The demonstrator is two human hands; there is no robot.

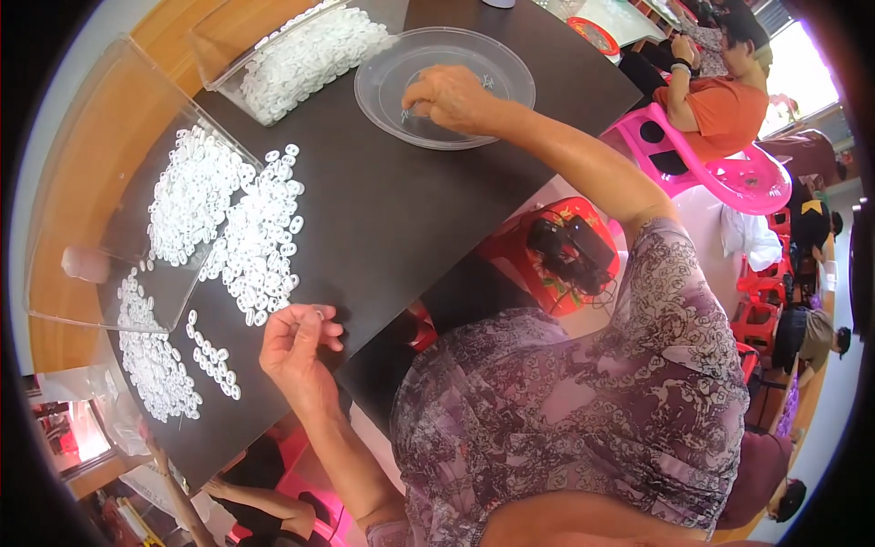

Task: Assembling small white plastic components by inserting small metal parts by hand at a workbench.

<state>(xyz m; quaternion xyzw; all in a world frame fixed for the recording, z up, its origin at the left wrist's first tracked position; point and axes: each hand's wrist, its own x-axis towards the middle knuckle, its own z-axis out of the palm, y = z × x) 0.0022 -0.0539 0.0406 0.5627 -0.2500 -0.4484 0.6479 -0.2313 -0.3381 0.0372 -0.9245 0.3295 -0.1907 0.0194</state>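
Near the dark table's front edge, my left hand (303,351) is closed, thumb against the bent fingers. Anything held between its fingertips is too small to make out. Just beyond it spreads a heap of small white oval plastic pieces (260,242) with openings in them. My right arm reaches across the table, and my right hand (448,98) is over a round clear shallow dish (521,96). Its fingers point down in a pinch, with their tips near small shiny bits (488,82) in the dish. What they hold is not visible.
A clear plastic bin (68,182) lies at the left, white pieces spilling from it. Behind stands another clear bin of white pieces (314,59). More pieces (150,356) lie front left. A red stool (556,292) bears a dark bag (574,251). People sit nearby, one in orange (729,109).
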